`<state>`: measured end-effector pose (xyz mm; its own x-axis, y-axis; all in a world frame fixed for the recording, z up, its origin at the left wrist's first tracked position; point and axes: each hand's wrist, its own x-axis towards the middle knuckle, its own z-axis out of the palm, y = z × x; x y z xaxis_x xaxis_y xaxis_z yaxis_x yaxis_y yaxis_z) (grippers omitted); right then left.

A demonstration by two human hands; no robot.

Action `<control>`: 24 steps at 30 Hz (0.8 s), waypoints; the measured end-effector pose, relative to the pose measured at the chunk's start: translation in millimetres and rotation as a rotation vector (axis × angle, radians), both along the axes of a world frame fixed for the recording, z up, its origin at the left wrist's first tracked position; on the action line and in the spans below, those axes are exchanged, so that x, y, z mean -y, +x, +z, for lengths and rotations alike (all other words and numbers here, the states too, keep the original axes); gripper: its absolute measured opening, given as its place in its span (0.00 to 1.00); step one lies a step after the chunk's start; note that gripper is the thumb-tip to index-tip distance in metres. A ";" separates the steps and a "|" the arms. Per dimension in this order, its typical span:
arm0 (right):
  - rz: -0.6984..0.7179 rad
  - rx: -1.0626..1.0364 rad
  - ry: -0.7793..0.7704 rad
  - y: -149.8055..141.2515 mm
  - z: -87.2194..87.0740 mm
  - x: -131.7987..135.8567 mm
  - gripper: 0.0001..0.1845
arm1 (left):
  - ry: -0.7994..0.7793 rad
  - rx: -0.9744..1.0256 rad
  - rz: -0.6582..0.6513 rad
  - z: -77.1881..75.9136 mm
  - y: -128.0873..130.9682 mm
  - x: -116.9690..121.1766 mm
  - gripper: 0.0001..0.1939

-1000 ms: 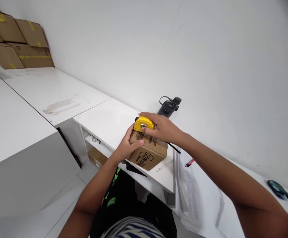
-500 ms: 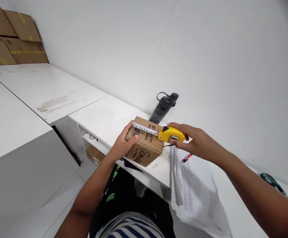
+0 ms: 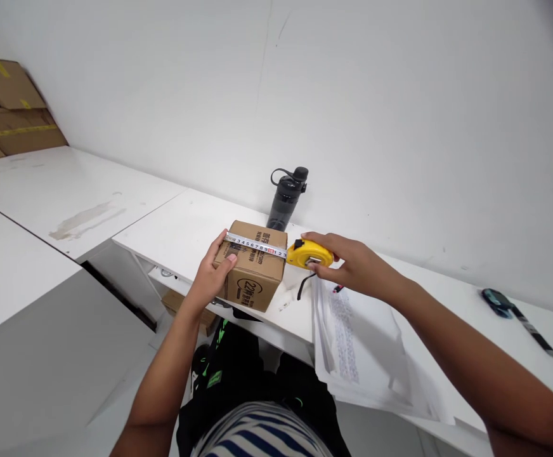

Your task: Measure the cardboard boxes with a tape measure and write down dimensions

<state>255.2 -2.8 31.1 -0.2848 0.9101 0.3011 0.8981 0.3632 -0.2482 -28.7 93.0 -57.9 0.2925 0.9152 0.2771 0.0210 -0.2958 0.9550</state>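
Note:
A small brown cardboard box [image 3: 252,279] with black print stands on the white desk. My left hand [image 3: 210,273] grips its left end, thumb on the top face, fingers at the far side by the start of the tape blade. The white blade [image 3: 252,245] lies across the box top, with numbers running past a red 10 mark. My right hand [image 3: 352,263] is closed around the yellow tape measure [image 3: 311,254], whose mouth sits at the box's right edge. The tip of the blade under my left fingers is hidden.
Behind the box a dark water bottle [image 3: 286,200] stands near the wall. Paper sheets [image 3: 366,343] lie to the right under my forearm, with a red pen [image 3: 338,288] partly hidden. A dark object with a strap [image 3: 498,301] lies farther right. Large cartons [image 3: 24,130] are stacked far left.
More blade shows out of the tape measure, and its case has moved right along the box to the edge. The view has shifted, so things appear farther left.

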 end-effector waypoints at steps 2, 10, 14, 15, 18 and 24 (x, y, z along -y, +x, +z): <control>-0.002 -0.001 0.003 -0.6 -0.2 -0.8 0.28 | 0.001 0.017 0.002 -0.1 0.8 -0.3 0.35; -0.021 -0.043 -0.023 -2.4 6.9 -8.3 0.29 | 0.015 0.049 0.020 0.2 2.6 -0.7 0.36; 0.003 -0.059 -0.025 -12.5 12.8 -22.3 0.29 | -0.018 0.052 0.024 -1.5 3.1 -0.5 0.35; 0.021 -0.058 -0.035 -17.6 14.6 -26.9 0.29 | -0.014 0.052 0.024 -2.3 3.1 -0.7 0.35; 0.080 -0.045 -0.074 -38.7 20.3 -42.5 0.29 | 0.020 0.050 0.019 -4.5 2.6 -1.3 0.34; 0.161 -0.017 -0.116 -88.6 24.1 -75.7 0.30 | 0.034 0.044 0.022 -6.4 1.4 -1.2 0.34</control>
